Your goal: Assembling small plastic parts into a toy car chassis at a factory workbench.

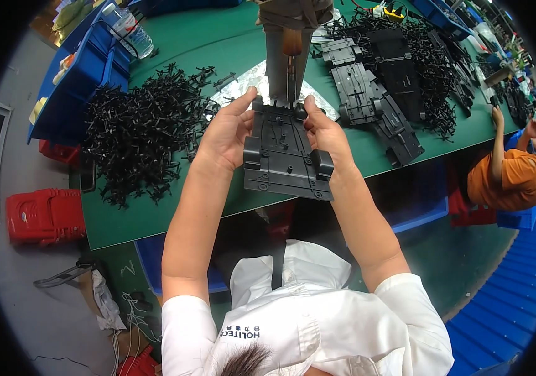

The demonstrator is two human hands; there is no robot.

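Note:
Between my hands is a black moulded plastic chassis plate (288, 164), with raised posts on its face and rounded humps along its sides. My left hand (225, 133) grips its left edge, the thumb near the far corner. My right hand (328, 136) closes on the opposite edge, thumb pointing away from me. The plate's far end lies beneath a narrow metal tip (291, 78) on an upright bench machine (276, 53); whether the two touch I cannot tell. Under the machine is a pale, shiny sheet (252, 80).
A heap of small black plastic parts (142, 128) covers the table's left side. Joined chassis plates (362, 88) lie at right beside another black heap (434, 81). A blue bin (83, 88) and a water bottle (131, 31) stand far left. A person in orange (512, 178) works at right.

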